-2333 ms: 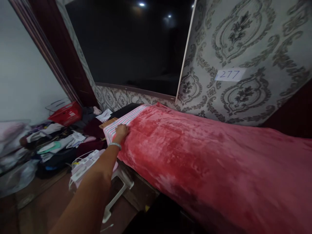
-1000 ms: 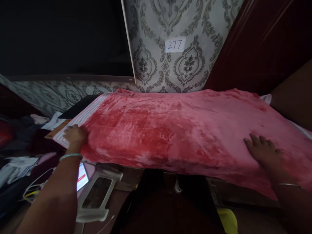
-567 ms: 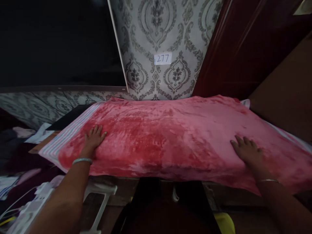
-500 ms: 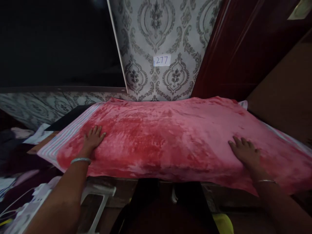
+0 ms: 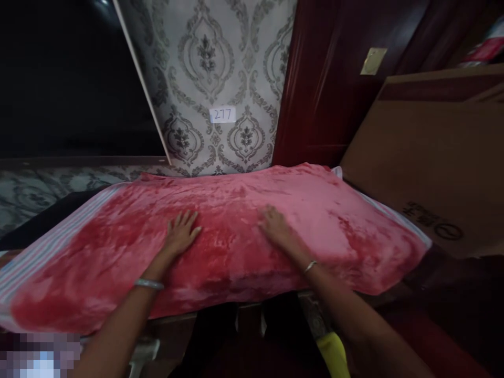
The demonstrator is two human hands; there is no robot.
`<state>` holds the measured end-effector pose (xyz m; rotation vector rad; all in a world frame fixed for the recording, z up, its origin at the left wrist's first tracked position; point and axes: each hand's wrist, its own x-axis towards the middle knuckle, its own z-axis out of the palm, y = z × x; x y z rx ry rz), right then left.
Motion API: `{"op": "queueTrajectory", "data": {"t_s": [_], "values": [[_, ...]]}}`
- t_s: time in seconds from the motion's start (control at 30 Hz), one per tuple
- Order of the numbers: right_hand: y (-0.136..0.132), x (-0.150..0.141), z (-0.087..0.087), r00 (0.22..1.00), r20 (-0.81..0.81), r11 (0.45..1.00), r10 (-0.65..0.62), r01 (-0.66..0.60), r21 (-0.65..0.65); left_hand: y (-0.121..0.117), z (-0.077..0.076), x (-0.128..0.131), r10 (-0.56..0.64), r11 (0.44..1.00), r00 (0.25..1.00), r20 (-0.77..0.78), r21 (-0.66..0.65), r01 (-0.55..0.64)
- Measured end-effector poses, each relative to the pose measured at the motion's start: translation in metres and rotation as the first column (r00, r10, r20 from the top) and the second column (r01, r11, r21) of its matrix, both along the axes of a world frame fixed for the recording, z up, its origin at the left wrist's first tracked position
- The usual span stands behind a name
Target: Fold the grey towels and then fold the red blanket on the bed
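A plush red and pink blanket (image 5: 232,194) is spread over a long, low surface against the wall. Along its left end shows a pale cloth with pink and blue-grey stripes (image 5: 59,236); a thin strip of the same stripes edges the right end. My left hand (image 5: 183,233) rests palm down on the blanket left of its middle, fingers spread. Just right of the middle, my right hand (image 5: 275,226) also lies on the plush, its fingers stretched out and a little blurred. Neither hand grasps anything. Each wrist wears a bracelet.
A large cardboard box (image 5: 429,157) stands at the right end, beside dark red panelling (image 5: 315,79). A big black screen (image 5: 66,79) hangs on the patterned wall at left. Below the front edge are a white plastic stool (image 5: 145,352), partly hidden, and something yellow (image 5: 334,354).
My left hand has gone from the striped edge onto the plush and towards the middle. My right hand came into view and slid inward from the right. The view has turned right.
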<state>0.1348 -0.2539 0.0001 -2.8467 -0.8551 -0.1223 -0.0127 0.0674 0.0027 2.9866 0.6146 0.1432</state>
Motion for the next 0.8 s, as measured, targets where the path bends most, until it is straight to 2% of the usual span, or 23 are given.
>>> {"op": "queueTrajectory", "data": {"t_s": [0.07,0.1,0.17,0.23,0.3,0.37,0.47,0.57,0.67,0.77,0.8], "values": [[0.031,-0.013,-0.009,0.968,-0.052,0.969,0.247,-0.246,0.018,-0.012,-0.012,0.006,-0.021,1.000,1.000,-0.004,0.023,0.021],[0.039,-0.017,-0.013,0.950,-0.079,0.953,0.302,-0.301,0.023,-0.014,-0.016,0.008,-0.023,0.999,1.000,0.003,0.046,0.023],[0.042,-0.015,-0.020,0.926,-0.107,0.932,0.362,-0.360,0.040,-0.012,-0.023,0.008,-0.034,0.995,0.999,0.017,0.092,0.032],[0.027,-0.002,-0.023,0.936,-0.108,0.942,0.336,-0.334,0.033,-0.008,-0.025,0.008,-0.048,0.992,0.999,0.018,0.119,0.045],[-0.003,0.018,-0.023,0.966,-0.098,0.971,0.238,-0.239,-0.001,-0.007,-0.026,0.009,-0.053,0.989,0.999,0.008,0.136,0.052],[-0.045,0.042,-0.024,0.994,-0.087,0.996,0.072,-0.076,-0.044,-0.006,-0.026,0.009,-0.051,0.987,0.999,0.000,0.152,0.050],[-0.121,0.072,-0.028,0.980,-0.077,0.979,-0.181,0.172,-0.109,-0.005,-0.027,0.011,-0.054,0.984,0.998,0.011,0.168,0.051],[-0.197,0.090,-0.034,0.924,-0.036,0.914,-0.380,0.369,-0.167,0.000,-0.031,0.012,-0.063,0.985,0.998,0.017,0.159,0.060],[-0.250,0.097,-0.033,0.836,-0.009,0.826,-0.549,0.541,-0.160,0.004,-0.035,0.014,-0.060,0.987,0.998,0.024,0.152,0.055],[-0.261,0.099,-0.026,0.719,0.021,0.714,-0.695,0.693,-0.101,0.006,-0.037,0.016,-0.046,0.985,0.998,0.044,0.170,0.038],[-0.255,0.100,-0.022,0.709,0.028,0.706,-0.705,0.704,-0.075,0.005,-0.037,0.017,-0.035,0.984,0.999,0.040,0.175,0.028]]}}
